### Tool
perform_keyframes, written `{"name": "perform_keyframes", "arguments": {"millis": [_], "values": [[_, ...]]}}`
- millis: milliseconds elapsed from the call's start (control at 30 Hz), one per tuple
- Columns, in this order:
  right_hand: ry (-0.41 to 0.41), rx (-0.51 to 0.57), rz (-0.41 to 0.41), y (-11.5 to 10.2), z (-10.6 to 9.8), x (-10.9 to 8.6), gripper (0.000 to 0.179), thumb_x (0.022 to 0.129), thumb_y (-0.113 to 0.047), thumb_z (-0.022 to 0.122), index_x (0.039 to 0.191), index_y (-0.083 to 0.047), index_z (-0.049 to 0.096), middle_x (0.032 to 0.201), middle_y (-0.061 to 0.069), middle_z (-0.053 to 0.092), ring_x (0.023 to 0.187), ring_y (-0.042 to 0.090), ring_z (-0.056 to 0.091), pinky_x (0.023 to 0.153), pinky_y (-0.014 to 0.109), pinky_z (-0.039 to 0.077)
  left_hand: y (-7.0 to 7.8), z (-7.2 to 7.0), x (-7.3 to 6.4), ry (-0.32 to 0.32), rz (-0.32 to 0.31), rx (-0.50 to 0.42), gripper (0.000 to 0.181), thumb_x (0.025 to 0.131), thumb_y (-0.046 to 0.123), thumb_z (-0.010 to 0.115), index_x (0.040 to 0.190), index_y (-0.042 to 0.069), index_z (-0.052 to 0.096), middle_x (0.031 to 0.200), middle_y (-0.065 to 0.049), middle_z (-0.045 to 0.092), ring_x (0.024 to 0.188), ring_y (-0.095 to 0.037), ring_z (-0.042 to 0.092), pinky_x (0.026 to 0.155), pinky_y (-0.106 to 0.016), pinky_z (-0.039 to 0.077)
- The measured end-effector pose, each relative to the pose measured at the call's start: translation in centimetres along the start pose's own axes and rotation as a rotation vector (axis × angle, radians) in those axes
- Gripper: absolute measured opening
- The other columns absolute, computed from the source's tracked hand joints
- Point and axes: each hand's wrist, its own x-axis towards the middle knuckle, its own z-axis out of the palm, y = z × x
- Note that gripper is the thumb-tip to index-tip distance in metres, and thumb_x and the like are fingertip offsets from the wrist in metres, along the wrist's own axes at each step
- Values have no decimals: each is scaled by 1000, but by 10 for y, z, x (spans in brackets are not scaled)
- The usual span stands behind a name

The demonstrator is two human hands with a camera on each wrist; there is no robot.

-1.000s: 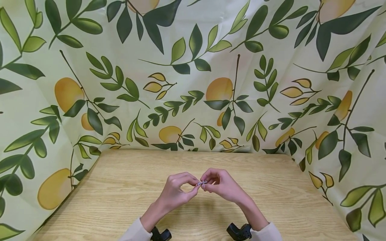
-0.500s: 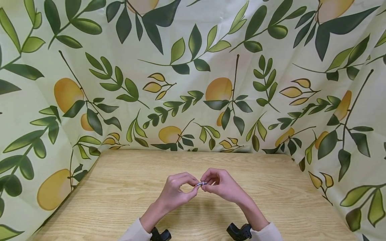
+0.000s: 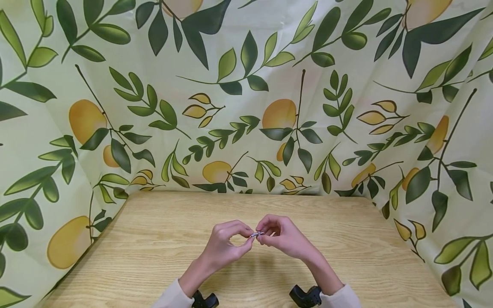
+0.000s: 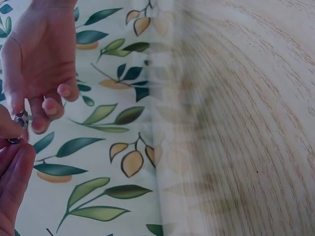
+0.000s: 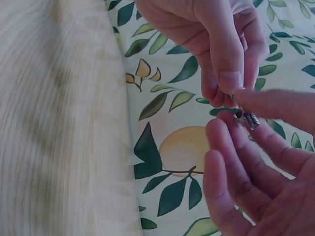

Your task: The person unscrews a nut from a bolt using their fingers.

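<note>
Small threaded metal piece between the hands: left hand pinches it, right hand pinches just beside.

A plain off-white left sleeve and a matching right sleeve end beside an angular black left wrist camera and a chunky, bent black right wrist camera.

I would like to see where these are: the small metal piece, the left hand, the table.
Small metal piece [image 5: 251, 120]: right wrist view, on its ridged end.
Left hand [image 3: 222, 245]: head view, on the middle of the hand.
Table [image 3: 165, 229]: head view, on bare wood grain.
</note>
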Motion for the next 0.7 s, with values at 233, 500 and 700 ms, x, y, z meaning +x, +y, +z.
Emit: {"name": "perform_keyframes", "arguments": {"millis": [233, 500, 700], "values": [[-37, -7, 18, 3, -2, 1, 24, 100, -21, 67, 108, 1, 71, 92, 21, 72, 76, 18, 70, 66, 29, 62, 0, 0, 2, 13, 26, 0, 25, 68, -12, 82, 83, 6, 74, 82, -2, 77, 72, -11, 74, 74, -13, 61], [-12, -16, 2, 1, -2, 0, 23, 95, -17, 72, 110, 0, 69, 91, 10, 72, 76, 11, 67, 66, 26, 60, -1, 0, 1, 2, 10, -12, 12, 77, -5, 80, 83, 5, 75, 83, -3, 77, 74, -11, 74, 76, -14, 62], [-29, -13, 9, 2, -2, 1, 17, 96, -17, 71, 105, -2, 71, 90, 12, 72, 76, 17, 68, 66, 27, 61, -1, 1, -1, 1, -4, -14, 9, 80, -2, 79, 83, 6, 75, 83, -2, 77, 74, -9, 74, 75, -13, 61]]}}
